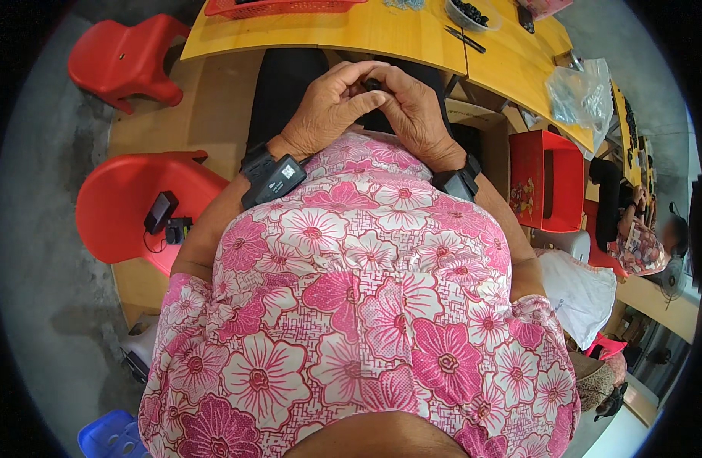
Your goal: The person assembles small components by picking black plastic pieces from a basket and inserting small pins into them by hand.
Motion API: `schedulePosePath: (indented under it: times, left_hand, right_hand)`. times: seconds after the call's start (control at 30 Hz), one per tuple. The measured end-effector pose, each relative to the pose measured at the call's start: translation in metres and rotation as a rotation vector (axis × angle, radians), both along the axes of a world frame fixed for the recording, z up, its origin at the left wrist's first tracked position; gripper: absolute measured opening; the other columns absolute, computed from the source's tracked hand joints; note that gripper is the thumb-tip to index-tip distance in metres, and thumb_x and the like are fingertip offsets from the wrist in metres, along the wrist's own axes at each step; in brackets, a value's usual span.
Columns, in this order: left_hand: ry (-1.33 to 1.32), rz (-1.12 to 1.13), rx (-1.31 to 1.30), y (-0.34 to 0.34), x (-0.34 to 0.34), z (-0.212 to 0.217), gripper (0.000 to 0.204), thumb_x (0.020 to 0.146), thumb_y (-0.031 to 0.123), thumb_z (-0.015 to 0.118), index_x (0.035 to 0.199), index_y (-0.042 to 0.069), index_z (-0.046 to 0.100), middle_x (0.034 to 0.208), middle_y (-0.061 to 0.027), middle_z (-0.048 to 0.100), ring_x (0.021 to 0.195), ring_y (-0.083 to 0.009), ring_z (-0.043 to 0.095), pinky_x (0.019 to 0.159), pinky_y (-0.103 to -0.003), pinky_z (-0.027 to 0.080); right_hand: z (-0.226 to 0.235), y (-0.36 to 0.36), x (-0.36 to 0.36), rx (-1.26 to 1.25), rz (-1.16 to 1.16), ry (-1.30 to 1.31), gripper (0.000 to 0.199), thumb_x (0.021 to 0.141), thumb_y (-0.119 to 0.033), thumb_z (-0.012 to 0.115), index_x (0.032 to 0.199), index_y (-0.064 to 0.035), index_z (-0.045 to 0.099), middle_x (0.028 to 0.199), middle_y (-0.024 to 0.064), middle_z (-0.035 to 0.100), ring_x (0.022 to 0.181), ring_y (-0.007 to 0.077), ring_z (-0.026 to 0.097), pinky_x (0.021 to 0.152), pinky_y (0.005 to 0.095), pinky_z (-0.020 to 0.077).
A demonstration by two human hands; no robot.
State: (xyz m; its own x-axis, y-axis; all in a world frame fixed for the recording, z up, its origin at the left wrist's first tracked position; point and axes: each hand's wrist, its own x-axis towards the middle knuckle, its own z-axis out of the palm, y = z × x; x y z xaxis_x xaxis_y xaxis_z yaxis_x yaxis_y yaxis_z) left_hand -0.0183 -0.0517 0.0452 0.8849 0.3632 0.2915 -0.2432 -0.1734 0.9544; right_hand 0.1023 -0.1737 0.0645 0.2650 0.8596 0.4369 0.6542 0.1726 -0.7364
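Above my lap, close to the front edge of the yellow table, my two hands meet at the fingertips. My left hand is closed, its thumb and fingers reaching to a small dark piece. From the other side my right hand pinches around the same piece. Most of it is hidden by the fingers, so its exact kind cannot be made out. On the table beyond, a clear bowl holds several small black round pieces. Near it lies a slim pointed tool with a black handle.
A red basket sits at the table's far left. Red stools stand to the left, one bearing black devices. On the right are a plastic bag, a red box, a white sack and another person.
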Motion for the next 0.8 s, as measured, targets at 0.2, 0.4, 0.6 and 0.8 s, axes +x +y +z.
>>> schedulePosePath:
  times: [0.2, 0.4, 0.6, 0.8]
  left_hand:
    - [-0.049, 0.028, 0.017, -0.003, 0.001, 0.003, 0.042, 0.085, 0.027, 0.067, 0.118, 0.002, 0.057, 0.099, -0.0045, 0.055, 0.085, -0.0115, 0.054, 0.076, -0.023, 0.046]
    - [-0.065, 0.053, 0.012, -0.004, 0.002, -0.001, 0.041, 0.084, 0.025, 0.068, 0.117, 0.002, 0.058, 0.098, -0.0051, 0.057, 0.084, -0.0117, 0.054, 0.075, -0.023, 0.046]
    - [-0.075, 0.103, 0.043, -0.005, 0.003, -0.001, 0.039, 0.084, 0.023, 0.068, 0.115, 0.002, 0.06, 0.094, -0.0045, 0.056, 0.082, -0.0112, 0.054, 0.074, -0.023, 0.047]
    - [-0.027, 0.101, 0.058, -0.004, 0.003, -0.005, 0.038, 0.089, 0.024, 0.062, 0.119, 0.0, 0.056, 0.095, -0.0031, 0.053, 0.083, -0.0089, 0.055, 0.068, -0.02, 0.048]
  right_hand:
    - [0.003, -0.001, -0.002, -0.025, 0.009, 0.013, 0.024, 0.091, -0.011, 0.051, 0.113, -0.0015, 0.055, 0.095, 0.0145, 0.062, 0.078, 0.023, 0.065, 0.068, 0.0296, 0.0525]
    - [0.001, 0.0, -0.002, -0.009, 0.005, -0.001, 0.024, 0.092, -0.01, 0.049, 0.113, -0.0013, 0.054, 0.095, 0.0151, 0.061, 0.08, 0.0249, 0.065, 0.07, 0.0308, 0.052]
    - [-0.006, 0.004, 0.001, 0.016, 0.004, 0.002, 0.023, 0.092, -0.012, 0.049, 0.112, -0.0019, 0.054, 0.095, 0.0155, 0.061, 0.083, 0.0272, 0.064, 0.071, 0.032, 0.0509]
    - [-0.007, 0.003, 0.0, -0.017, 0.02, 0.117, 0.022, 0.094, -0.019, 0.049, 0.108, -0.0025, 0.055, 0.09, 0.0126, 0.06, 0.075, 0.0218, 0.062, 0.066, 0.0288, 0.0499]
